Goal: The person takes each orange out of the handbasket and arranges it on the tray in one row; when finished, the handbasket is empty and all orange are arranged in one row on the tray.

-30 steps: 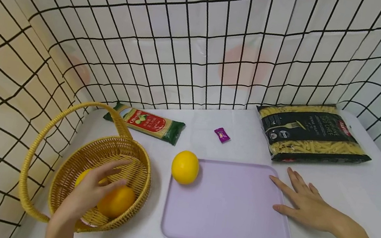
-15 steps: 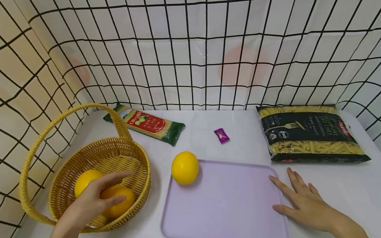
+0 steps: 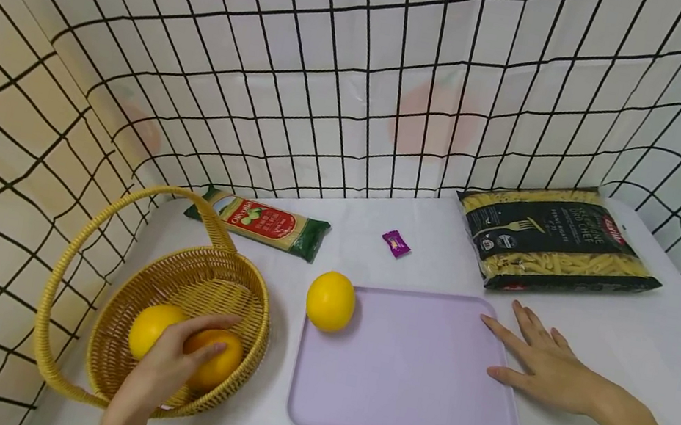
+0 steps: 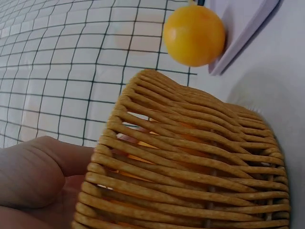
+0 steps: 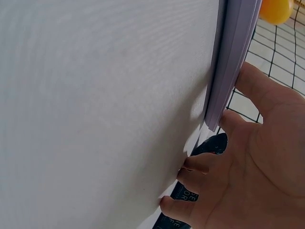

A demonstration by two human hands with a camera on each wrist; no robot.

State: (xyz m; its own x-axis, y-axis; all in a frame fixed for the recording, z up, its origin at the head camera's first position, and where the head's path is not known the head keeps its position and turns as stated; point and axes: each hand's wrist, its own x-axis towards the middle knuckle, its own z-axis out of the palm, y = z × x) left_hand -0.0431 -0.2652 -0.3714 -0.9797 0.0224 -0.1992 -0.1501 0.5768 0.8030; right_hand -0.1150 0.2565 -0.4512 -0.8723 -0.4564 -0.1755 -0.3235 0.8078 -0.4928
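My left hand [image 3: 165,367] is inside the wicker basket [image 3: 120,311], its thumb and fingers curved round an orange [image 3: 216,364] near the basket's right side. Left of it in the basket lies a second, yellower orange [image 3: 153,330]. In the left wrist view the basket's woven wall [image 4: 190,162] hides most of the grip. A third orange [image 3: 331,302] sits on the far left corner of the lilac tray [image 3: 414,380]. My right hand [image 3: 556,373] lies with fingers spread at the tray's right edge; in the right wrist view its thumb touches the tray's rim [image 5: 233,52].
Behind the basket lies a green and red packet [image 3: 268,222]. A small purple wrapped sweet [image 3: 396,243] is on the white cloth beyond the tray. At the back right rests a bag of penne pasta [image 3: 557,239]. Black wire netting [image 3: 367,83] surrounds the table's back and sides.
My left hand has moved right and down onto the orange in the basket, its fingers coming round it. The yellower orange shows more fully. My right hand stays put.
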